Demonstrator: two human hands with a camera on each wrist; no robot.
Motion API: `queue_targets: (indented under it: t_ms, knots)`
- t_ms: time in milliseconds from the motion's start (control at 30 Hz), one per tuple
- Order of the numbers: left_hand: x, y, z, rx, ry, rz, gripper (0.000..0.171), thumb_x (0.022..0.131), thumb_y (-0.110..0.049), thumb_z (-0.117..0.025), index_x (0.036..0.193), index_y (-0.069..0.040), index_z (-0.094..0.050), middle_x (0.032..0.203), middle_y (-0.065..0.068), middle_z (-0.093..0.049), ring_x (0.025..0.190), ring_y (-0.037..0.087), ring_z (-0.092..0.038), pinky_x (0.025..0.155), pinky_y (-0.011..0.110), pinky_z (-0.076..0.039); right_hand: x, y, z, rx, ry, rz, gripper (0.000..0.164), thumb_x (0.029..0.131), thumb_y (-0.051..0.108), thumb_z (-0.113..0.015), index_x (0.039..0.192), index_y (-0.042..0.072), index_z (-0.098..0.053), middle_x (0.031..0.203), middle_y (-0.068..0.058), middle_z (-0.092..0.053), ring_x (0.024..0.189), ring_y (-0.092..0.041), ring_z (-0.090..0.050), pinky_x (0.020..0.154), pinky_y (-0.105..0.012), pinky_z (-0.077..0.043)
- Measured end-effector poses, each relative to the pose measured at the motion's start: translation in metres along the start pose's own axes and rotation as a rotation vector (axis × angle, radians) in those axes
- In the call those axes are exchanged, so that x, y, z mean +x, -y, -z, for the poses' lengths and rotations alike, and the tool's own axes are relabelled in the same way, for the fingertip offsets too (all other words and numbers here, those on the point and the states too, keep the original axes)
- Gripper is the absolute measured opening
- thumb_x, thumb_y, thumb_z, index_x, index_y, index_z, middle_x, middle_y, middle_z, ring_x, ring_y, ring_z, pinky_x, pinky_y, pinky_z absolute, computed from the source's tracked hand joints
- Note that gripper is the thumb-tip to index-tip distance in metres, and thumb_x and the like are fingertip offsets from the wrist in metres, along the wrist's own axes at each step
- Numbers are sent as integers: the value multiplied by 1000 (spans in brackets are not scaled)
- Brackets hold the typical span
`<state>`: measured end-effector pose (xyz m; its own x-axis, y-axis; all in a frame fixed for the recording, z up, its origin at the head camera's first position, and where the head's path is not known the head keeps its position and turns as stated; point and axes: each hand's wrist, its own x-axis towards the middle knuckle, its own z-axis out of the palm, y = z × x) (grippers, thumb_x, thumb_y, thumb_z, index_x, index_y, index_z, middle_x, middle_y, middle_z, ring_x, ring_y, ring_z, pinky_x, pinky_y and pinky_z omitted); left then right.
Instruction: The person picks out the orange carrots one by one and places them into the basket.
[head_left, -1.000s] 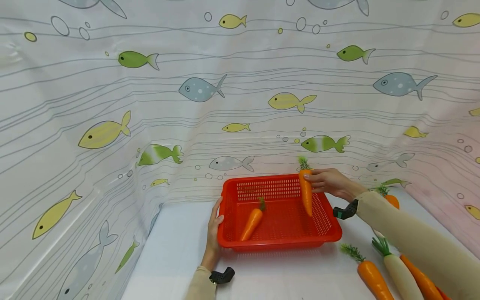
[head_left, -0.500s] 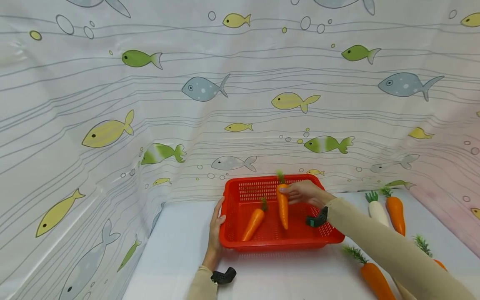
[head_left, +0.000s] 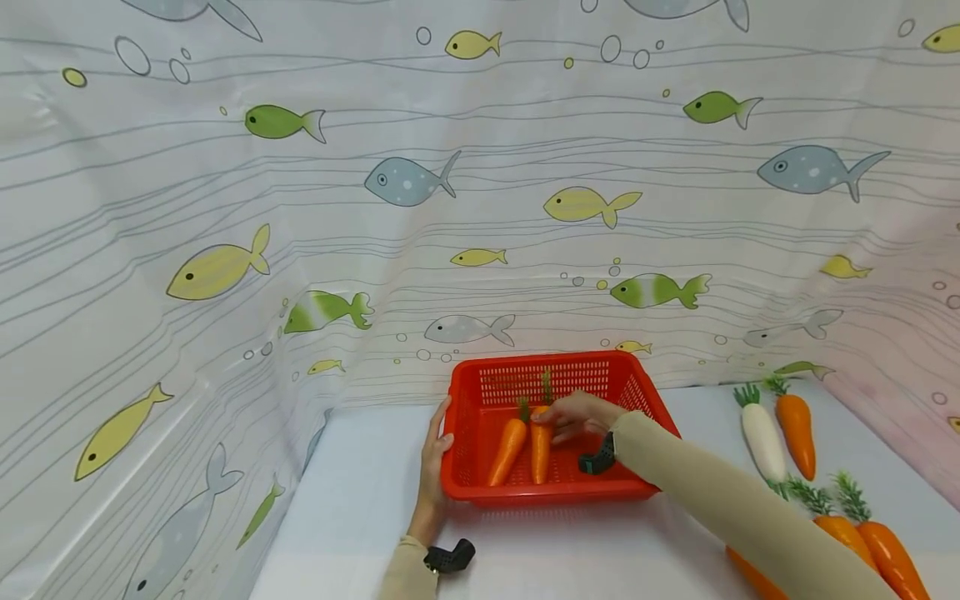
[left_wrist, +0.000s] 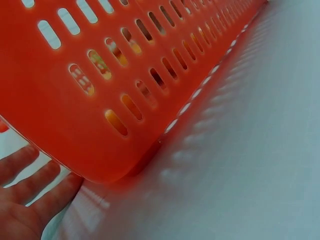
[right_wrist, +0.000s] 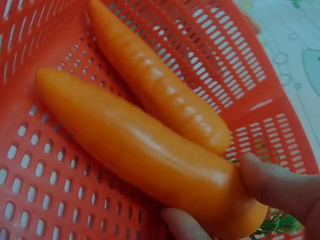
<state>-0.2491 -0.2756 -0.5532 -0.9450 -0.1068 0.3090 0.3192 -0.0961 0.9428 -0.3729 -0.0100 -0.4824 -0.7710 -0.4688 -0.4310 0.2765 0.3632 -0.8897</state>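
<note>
Head: your right hand [head_left: 581, 411] grasps a carrot [head_left: 540, 458] inside the red basket [head_left: 555, 494]; a second carrot [head_left: 508, 450] lies left of that hand. Left wrist: your left hand [left_wrist: 22, 215], unclenched, touches the basket. Right wrist: your thumb presses the grasped carrot's thick end.

I'm facing a small, curtained-off spot: a pale fish-printed sheet [head_left: 480, 125] hangs behind a white tabletop [head_left: 360, 500] and folds forward along both sides, hiding the room beyond, so I can't tell whether it's a home or a lab.
</note>
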Motion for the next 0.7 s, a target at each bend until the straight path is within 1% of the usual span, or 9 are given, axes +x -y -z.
queue_targets:
  t_ms: [67, 133, 233, 300, 367, 433, 633, 667, 700]
  knots:
    - [-1, 1, 0, -3, -2, 0, 65, 105, -18, -34, 169, -25, -27, 173, 4, -31, 143, 50, -41, 111, 50, -54, 3, -1, -5, -13, 1, 1, 29, 95, 19, -79, 113, -3, -76, 107, -10, -79, 91, -19, -76, 86, -39, -66]
    - [-1, 1, 0, 2, -3, -2, 65, 105, -19, -33, 169, -26, -27, 174, 3, -30, 145, 50, -39, 113, 52, -52, 5, 0, -8, -28, -8, 8, 29, 94, 20, -80, 110, -3, -76, 105, -10, -78, 89, -19, -76, 85, -38, -66]
    - [-1, 2, -1, 11, -3, -12, 65, 105, -18, -33, 169, -26, -27, 175, 1, -29, 148, 49, -37, 117, 55, -48, 9, 1, -11, -59, -40, 8, 23, 92, 22, -82, 96, 1, -75, 87, -4, -74, 80, -17, -75, 81, -37, -67]
    - [0, 2, -1, 16, -5, -13, 65, 105, -18, -33, 169, -26, -28, 175, 0, -28, 149, 48, -36, 118, 57, -46, 10, 2, -13, -72, -53, 10, 22, 91, 23, -84, 87, 5, -73, 74, 1, -67, 74, -15, -74, 79, -37, -67]
    - [0, 1, -1, 19, -9, -12, 65, 104, -19, -33, 169, -27, -28, 175, -1, -28, 149, 48, -36, 118, 57, -46, 11, 3, -16, -76, -63, 7, 25, 90, 25, -85, 80, 9, -70, 67, 3, -59, 69, -14, -71, 77, -36, -67]
    - [0, 1, -1, 21, -13, -9, 65, 104, -19, -34, 169, -27, -29, 175, -1, -29, 149, 48, -37, 117, 57, -46, 13, 3, -18, -90, -73, 3, 26, 89, 26, -86, 79, 9, -69, 68, 3, -56, 69, -14, -69, 77, -36, -67]
    - [1, 0, -1, 14, -10, -3, 66, 104, -21, -34, 169, -26, -27, 175, 1, -28, 149, 49, -36, 118, 58, -46, 16, 6, -20, -156, -95, -16, 26, 89, 30, -86, 86, 6, -74, 82, -1, -64, 78, -18, -72, 80, -36, -67]
    - [1, 0, -1, 15, -11, -1, 66, 104, -22, -34, 169, -26, -27, 175, 1, -28, 150, 49, -35, 118, 58, -45, 17, 6, -21, -163, -94, -17, 26, 89, 30, -86, 85, 7, -75, 83, -2, -66, 78, -18, -72, 80, -36, -67]
    - [1, 0, -2, 15, -12, 0, 66, 104, -22, -34, 169, -26, -28, 175, 1, -28, 150, 48, -35, 118, 58, -45, 18, 7, -21, -171, -88, -14, 28, 90, 31, -85, 82, 8, -72, 82, -2, -64, 78, -18, -71, 80, -36, -67]
